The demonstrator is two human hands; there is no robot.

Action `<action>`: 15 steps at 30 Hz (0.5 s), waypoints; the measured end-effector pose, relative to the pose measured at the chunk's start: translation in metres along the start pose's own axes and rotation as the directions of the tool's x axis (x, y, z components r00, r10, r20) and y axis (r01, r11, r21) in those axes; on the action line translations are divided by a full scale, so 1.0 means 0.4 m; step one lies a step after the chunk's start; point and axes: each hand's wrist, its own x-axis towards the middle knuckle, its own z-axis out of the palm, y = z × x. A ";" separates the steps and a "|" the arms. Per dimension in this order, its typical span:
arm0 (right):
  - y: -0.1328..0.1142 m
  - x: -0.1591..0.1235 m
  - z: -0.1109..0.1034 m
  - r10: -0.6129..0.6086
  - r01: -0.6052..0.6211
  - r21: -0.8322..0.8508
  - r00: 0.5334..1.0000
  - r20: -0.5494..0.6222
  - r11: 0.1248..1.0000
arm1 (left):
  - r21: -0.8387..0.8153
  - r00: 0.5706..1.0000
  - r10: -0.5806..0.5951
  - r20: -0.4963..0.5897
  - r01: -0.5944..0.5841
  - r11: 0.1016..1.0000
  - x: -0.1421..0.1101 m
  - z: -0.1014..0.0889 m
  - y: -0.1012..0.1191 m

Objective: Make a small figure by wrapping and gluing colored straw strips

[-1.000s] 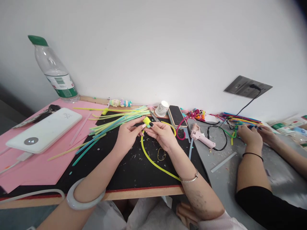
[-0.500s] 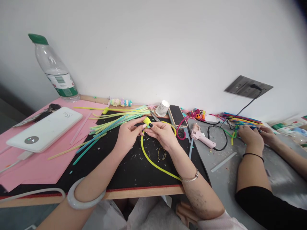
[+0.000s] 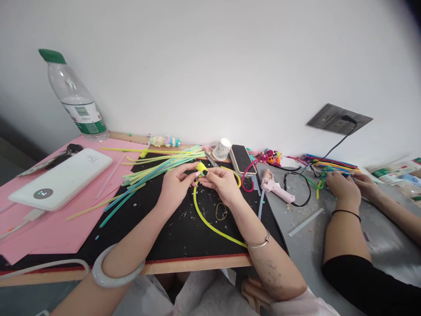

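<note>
Between the fingertips of both hands is a small coil of bright yellow pipe cleaner point(image 3: 201, 166). My left hand point(image 3: 176, 182) pinches it from the left with thumb and fingers. From the right, my right hand point(image 3: 224, 183) grips it, the dark-nailed thumb lying against the coil. A long yellow pipe cleaner tail point(image 3: 210, 224) curves down from the hands over the black mat point(image 3: 158, 235) toward my right forearm. Left of my hands lies a loose bundle of yellow, blue and green pipe cleaners point(image 3: 154, 169). A thin rubber band point(image 3: 221, 211) rests below my right hand.
Behind my hands stand a paper cup point(image 3: 222, 149), scissors point(image 3: 211, 159) and a phone point(image 3: 243, 159). To the right lies a pink glue gun point(image 3: 278, 188); a co-worker's hands point(image 3: 344, 186) are beyond it. A power bank point(image 3: 62, 177) and a bottle point(image 3: 77, 101) are left.
The yellow coil has turned slightly in my fingertips, and my right thumb and fingers have shifted a little on it. Both hands stay in nearly the same place.
</note>
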 end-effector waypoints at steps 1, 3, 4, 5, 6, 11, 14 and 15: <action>-0.001 0.001 -0.001 0.003 -0.003 0.006 1.000 -0.010 1.000 | 0.005 1.000 -0.006 0.023 0.006 1.000 0.002 -0.002 0.003; -0.006 0.005 -0.004 0.016 -0.015 0.015 0.999 -0.031 1.000 | 0.018 0.996 -0.028 0.079 0.027 0.999 0.010 -0.006 0.014; -0.010 0.008 -0.007 0.024 -0.023 0.019 0.999 -0.035 1.000 | 0.023 0.994 -0.038 0.107 0.035 0.999 0.016 -0.009 0.020; -0.015 0.011 -0.010 0.033 -0.033 0.021 0.999 -0.034 0.999 | 0.027 0.990 -0.046 0.135 0.042 0.999 0.023 -0.012 0.027; -0.021 0.013 -0.014 0.043 -0.043 0.018 0.999 -0.030 0.999 | 0.029 0.986 -0.047 0.161 0.043 0.999 0.032 -0.014 0.035; -0.054 0.021 -0.028 0.085 -0.084 -0.058 0.996 0.002 0.995 | 0.061 0.965 -0.024 0.263 0.008 0.998 0.078 -0.023 0.066; -0.059 0.019 -0.033 0.087 -0.083 -0.117 0.996 0.028 0.990 | 0.093 0.930 -0.032 0.367 -0.003 0.996 0.098 -0.027 0.069; -0.058 0.018 -0.035 0.083 -0.077 -0.131 0.996 0.038 0.988 | 0.094 0.921 -0.040 0.388 0.004 0.996 0.101 -0.028 0.067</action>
